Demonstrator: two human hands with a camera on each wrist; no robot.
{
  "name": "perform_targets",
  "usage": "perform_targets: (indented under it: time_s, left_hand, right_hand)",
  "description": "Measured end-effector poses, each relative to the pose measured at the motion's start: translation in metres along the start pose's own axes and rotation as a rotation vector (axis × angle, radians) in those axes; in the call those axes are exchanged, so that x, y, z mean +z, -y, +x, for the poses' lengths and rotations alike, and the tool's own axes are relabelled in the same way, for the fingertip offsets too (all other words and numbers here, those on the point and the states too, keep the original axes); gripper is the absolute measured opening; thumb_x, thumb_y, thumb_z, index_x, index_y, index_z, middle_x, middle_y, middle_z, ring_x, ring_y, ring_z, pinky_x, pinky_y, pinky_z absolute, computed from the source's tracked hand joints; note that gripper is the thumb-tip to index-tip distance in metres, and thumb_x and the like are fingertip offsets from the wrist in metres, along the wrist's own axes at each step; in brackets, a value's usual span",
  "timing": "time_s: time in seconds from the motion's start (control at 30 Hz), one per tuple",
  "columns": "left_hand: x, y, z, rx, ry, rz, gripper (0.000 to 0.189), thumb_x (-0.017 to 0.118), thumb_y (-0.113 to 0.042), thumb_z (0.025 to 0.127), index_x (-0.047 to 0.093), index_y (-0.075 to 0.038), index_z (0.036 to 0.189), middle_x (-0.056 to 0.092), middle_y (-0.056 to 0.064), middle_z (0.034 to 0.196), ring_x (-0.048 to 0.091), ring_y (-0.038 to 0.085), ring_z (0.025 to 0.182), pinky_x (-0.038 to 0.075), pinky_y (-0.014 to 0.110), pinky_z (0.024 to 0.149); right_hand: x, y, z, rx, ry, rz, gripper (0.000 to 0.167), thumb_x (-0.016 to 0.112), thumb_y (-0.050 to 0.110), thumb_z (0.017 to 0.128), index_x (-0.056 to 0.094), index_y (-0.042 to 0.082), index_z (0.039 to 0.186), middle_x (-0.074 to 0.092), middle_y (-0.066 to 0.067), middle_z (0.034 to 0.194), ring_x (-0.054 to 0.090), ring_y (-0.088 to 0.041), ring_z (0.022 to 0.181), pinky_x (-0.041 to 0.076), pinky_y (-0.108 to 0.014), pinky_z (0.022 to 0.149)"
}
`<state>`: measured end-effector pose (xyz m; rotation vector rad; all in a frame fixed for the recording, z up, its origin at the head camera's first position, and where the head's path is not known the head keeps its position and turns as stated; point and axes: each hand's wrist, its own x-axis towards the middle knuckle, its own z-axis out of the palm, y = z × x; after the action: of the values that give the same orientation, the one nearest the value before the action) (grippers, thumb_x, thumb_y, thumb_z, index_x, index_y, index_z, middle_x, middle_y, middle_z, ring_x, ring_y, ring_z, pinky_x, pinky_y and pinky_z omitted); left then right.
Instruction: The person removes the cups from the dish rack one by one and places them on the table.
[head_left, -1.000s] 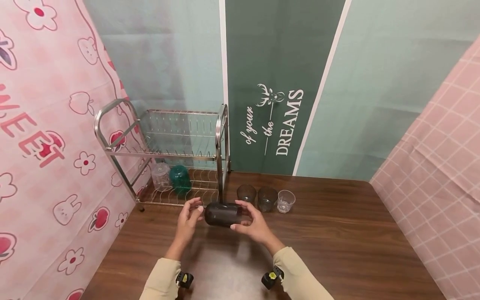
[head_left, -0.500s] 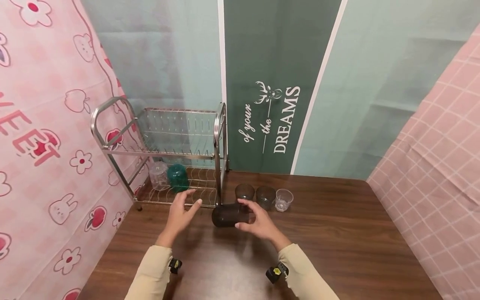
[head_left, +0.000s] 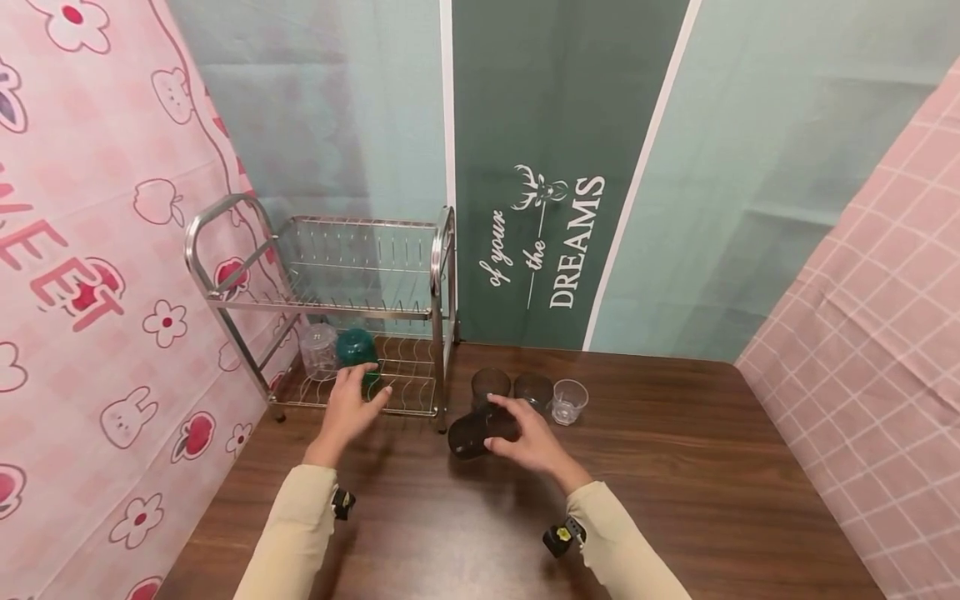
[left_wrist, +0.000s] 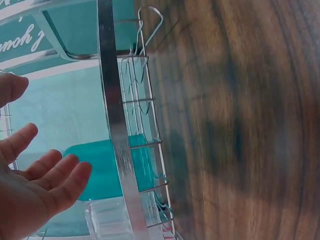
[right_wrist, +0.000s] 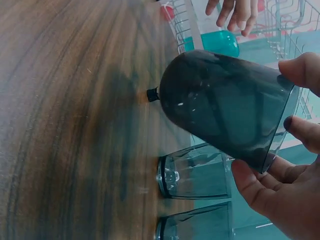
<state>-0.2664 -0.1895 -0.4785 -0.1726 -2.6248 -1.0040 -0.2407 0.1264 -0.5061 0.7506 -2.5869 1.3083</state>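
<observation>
My right hand (head_left: pixel 531 440) grips a smoky dark plastic cup (head_left: pixel 467 438) by its rim end. The cup lies on its side in the air, rounded base toward the left; the right wrist view shows fingers and thumb around the rim of the cup (right_wrist: pixel 220 102). My left hand (head_left: pixel 349 410) holds nothing, fingers spread, at the front of the metal dish rack (head_left: pixel 322 310). Behind it on the lower tier, a teal cup (head_left: pixel 356 345) and a clear cup (head_left: pixel 319 352) stand side by side, rounded bases up. In the left wrist view, the left fingertips appear close to the teal cup (left_wrist: pixel 97 167).
Right of the rack, two dark glasses (head_left: pixel 491 383) (head_left: pixel 536 387) and a clear glass (head_left: pixel 570 403) stand in a row on the wooden table (head_left: pixel 675 467). Cloth curtains (head_left: pixel 877 325) enclose the back and sides.
My left hand has let go of the dark cup and moved left toward the rack. My right hand has carried the cup slightly right, its base end now tilting down more.
</observation>
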Motion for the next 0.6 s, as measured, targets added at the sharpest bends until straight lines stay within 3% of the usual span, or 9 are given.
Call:
perform_targets:
  time_s: [0.37, 0.6]
  left_hand:
    - [-0.003, 0.0, 0.014, -0.051, 0.001, 0.08, 0.051, 0.065, -0.028, 0.084, 0.05, -0.005, 0.127, 0.038, 0.025, 0.124, 0.039, 0.042, 0.112, 0.036, 0.057, 0.085]
    - [-0.005, 0.002, 0.018, -0.067, -0.012, 0.153, 0.051, 0.065, -0.026, 0.085, 0.049, -0.005, 0.129, 0.034, 0.026, 0.128, 0.036, 0.044, 0.113, 0.037, 0.06, 0.083]
  right_hand:
    - [-0.005, 0.0, 0.006, -0.021, 0.017, -0.12, 0.067, 0.075, 0.023, 0.068, 0.054, 0.006, 0.129, 0.055, -0.017, 0.112, 0.051, -0.031, 0.103, 0.04, -0.048, 0.086]
    - [-0.006, 0.007, 0.011, 0.039, 0.043, -0.157, 0.067, 0.076, 0.023, 0.068, 0.055, 0.01, 0.13, 0.054, -0.015, 0.112, 0.05, -0.032, 0.103, 0.04, -0.045, 0.086]
